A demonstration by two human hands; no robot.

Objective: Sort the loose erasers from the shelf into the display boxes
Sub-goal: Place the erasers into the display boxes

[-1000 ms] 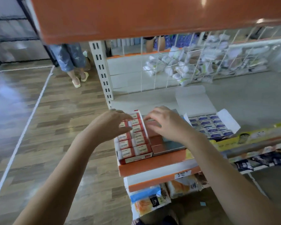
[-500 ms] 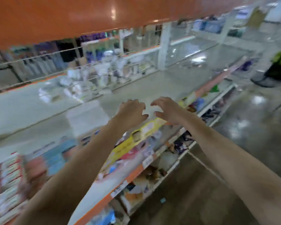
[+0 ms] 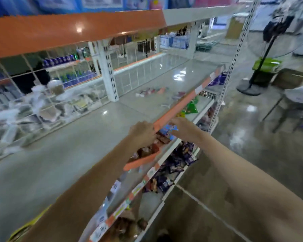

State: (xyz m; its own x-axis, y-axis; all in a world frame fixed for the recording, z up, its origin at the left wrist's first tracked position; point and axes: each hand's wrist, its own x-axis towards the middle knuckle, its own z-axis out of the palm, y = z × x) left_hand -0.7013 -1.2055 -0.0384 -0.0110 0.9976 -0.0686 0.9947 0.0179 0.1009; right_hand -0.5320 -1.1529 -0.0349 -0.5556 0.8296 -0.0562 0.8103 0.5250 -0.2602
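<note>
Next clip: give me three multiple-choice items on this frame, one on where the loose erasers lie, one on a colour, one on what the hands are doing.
1. The loose erasers lie:
A. far along the grey shelf, ahead of the hands
B. on the floor
C. in the left hand

2. The shelf's front edge strip is:
A. blue
B. orange
C. black

3. The left hand and right hand:
A. each hold a box
B. hold one eraser together
C. hold nothing

Answers: 1 A, small blurred packs rest beyond both hands. 2 B, the strip shows orange. 3 C, both reach forward, nothing in either grip.
</note>
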